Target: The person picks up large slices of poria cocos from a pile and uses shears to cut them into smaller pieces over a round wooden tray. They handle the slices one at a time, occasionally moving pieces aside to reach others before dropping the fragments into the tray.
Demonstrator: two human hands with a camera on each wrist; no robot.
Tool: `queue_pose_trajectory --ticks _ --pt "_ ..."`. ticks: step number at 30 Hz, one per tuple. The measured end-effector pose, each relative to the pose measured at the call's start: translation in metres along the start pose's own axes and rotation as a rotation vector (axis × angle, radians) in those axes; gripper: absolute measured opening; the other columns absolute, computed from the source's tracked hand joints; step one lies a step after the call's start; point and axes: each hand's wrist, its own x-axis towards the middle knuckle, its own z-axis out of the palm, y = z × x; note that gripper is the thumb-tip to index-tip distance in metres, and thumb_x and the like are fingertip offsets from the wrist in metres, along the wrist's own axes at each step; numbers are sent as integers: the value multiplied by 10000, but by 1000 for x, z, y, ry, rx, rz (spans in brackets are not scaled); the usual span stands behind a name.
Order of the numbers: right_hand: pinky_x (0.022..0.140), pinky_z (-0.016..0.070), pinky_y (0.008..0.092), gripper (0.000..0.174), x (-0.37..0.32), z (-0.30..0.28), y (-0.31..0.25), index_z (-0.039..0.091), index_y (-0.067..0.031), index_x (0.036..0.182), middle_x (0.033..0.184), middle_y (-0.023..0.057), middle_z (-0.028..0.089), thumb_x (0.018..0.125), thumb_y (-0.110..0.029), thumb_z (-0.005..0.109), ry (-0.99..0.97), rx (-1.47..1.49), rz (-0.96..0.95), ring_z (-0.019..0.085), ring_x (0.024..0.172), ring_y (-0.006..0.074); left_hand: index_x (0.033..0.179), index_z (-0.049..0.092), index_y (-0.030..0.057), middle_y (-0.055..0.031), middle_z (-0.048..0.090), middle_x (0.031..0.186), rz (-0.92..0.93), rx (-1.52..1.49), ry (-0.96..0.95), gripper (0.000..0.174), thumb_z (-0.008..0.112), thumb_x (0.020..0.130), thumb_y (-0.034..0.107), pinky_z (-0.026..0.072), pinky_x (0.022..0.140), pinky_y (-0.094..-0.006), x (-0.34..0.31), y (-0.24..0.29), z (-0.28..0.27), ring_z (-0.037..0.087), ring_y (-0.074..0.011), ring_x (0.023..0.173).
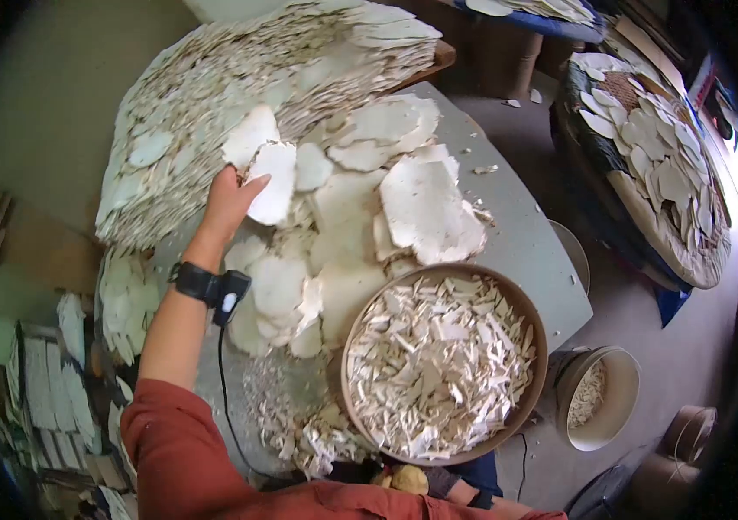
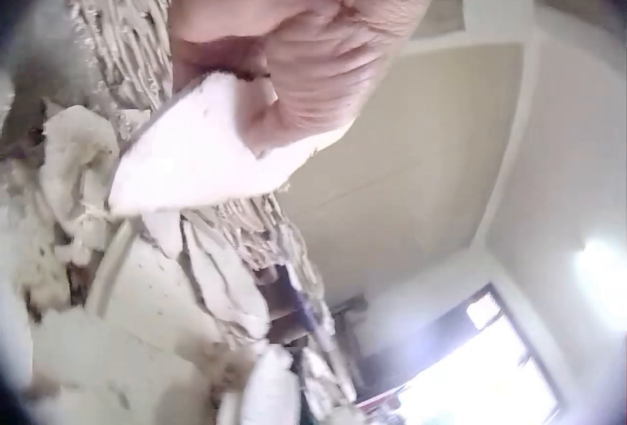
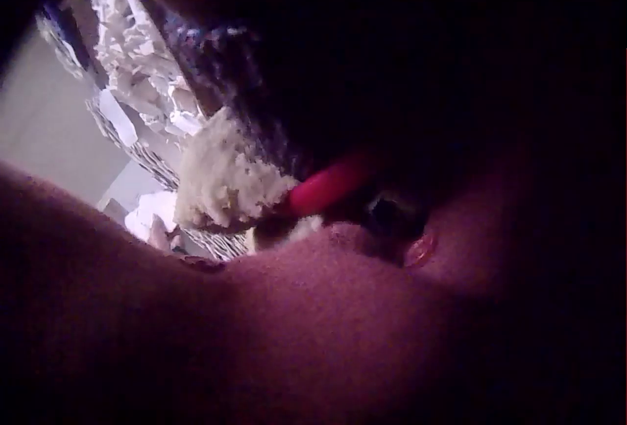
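Observation:
My left hand (image 1: 232,201) reaches over the table's far left side, thumb in front and fingers behind, pinching a flat white slice (image 1: 272,184) with a rough edge. Another white slice (image 1: 250,136) overlaps it just behind the fingers. In the left wrist view the thumb presses on the face of the pinched slice (image 2: 201,151). My right hand (image 1: 438,482) is low by my body, under the rim of the round sieve-like tray (image 1: 540,347), mostly hidden. A pale yellowish lump (image 1: 410,479) shows beside it; I cannot tell whether the hand grips it.
A tall stack of white slices (image 1: 213,95) stands at the far left. Loose slices (image 1: 425,204) and crumbs (image 1: 274,394) cover much of the grey table (image 1: 516,260). A bucket (image 1: 616,407) with white bits is on the floor at right, below a loaded basket (image 1: 672,165). A cable (image 1: 223,373) trails from the left wrist.

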Motion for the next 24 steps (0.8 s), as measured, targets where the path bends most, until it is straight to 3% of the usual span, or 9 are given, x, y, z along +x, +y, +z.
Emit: queue_pose_trajectory --ticks 5,8,9,15,16,18,20,23,24 --pt "730 439 333 214 -8 19 -17 538 -31 963 851 113 579 820 -179 477 -124 26 -253 560 792 211 1222 416 -21 -98 574 1073 -434 -401 -294 515 639 769 78 477 762 -278 -128 35 -42 585 -148 872" --pt "821 440 311 292 -15 14 -7 526 -14 1062 982 122 585 817 -168 488 80 -678 -346 559 882 191 1263 390 18 -121 541 1122 -614 -58 -209 574 652 754 69 481 771 -278 -195 -4 -62 583 -163 862" --pt "834 436 303 290 -20 14 4 524 -17 1070 995 113 576 820 -161 491 61 -492 -249 552 897 182 1293 370 48 -155 503 1182 -635 -38 -119 636 674 736 89 471 767 -279 -220 -6 -63 575 -177 877" --pt "700 467 261 168 -26 17 -38 537 -35 1023 874 17 563 883 -85 458 102 640 110 551 770 120 1212 472 -9 -176 533 1155 -487 154 172 560 699 728 155 458 799 -311 -321 -53 -69 563 -213 947" --pt "705 466 271 175 -23 21 -51 530 -29 1027 889 28 572 891 -113 463 177 351 111 558 776 126 1193 493 -17 -172 548 1136 -503 137 186 537 698 729 158 457 801 -312 -331 -56 -63 563 -217 955" --pt "720 463 269 159 -23 31 -77 545 -41 1010 895 31 580 876 -97 479 45 605 -62 561 789 131 1170 510 -33 -168 581 1078 -490 203 265 557 720 703 185 457 804 -312 -338 -59 -41 564 -216 962" --pt "741 459 267 143 -23 27 -25 560 -54 993 912 33 584 867 -103 514 235 674 179 563 805 143 1175 500 -42 -176 578 1079 -452 380 318 588 731 688 194 464 793 -312 -332 -62 -19 571 -215 952" --pt "754 459 261 145 -25 37 -95 567 -52 996 898 28 589 877 -112 506 189 188 79 565 819 144 1132 515 -54 -176 601 1023 -300 691 422 567 739 670 186 478 753 -298 -324 -74 6 600 -219 881" --pt "755 459 261 152 -26 38 -99 564 -48 1001 896 28 590 879 -116 502 187 115 81 566 821 143 1113 521 -56 -166 608 1008 -336 487 396 537 733 676 174 480 747 -293 -324 -74 5 605 -215 861"
